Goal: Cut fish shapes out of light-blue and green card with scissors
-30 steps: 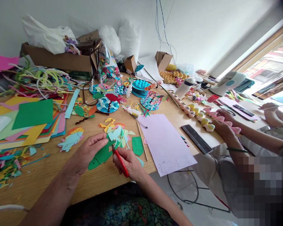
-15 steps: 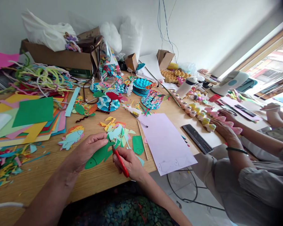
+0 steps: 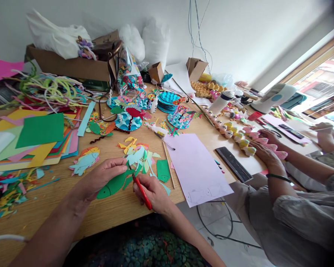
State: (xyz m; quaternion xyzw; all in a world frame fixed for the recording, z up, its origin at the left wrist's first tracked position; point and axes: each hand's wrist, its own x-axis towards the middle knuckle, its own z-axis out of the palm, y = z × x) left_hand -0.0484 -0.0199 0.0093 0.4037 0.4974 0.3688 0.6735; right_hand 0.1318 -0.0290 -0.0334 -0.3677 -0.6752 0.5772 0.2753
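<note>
Pinched in my left hand (image 3: 110, 173) is a green paper fish (image 3: 111, 186) with a drawn eye and gill line, its head toward the lower left. My right hand (image 3: 153, 193) grips red-handled scissors (image 3: 141, 193). Their blades meet the green paper near its tail end, close to my left fingertips. A strip of the same green hangs by the blades. Just beyond my hands lies a heap of paper scraps (image 3: 140, 155). To its right is a green paper piece (image 3: 163, 171) with a pencil drawing. Light blue cut-out fish (image 3: 85, 163) sit stacked to the left.
A lilac sheet (image 3: 197, 167) overhangs the table edge, a wooden stick (image 3: 169, 165) beside it. Coloured paper (image 3: 40, 129) and pipe cleaners (image 3: 44, 87) cover the left. At right, a co-worker's hands (image 3: 267, 152) touch painted egg-carton rows (image 3: 247, 144).
The green fish's head has shifted slightly left and up. My right hand and the scissors stay almost in place at the tail end.
</note>
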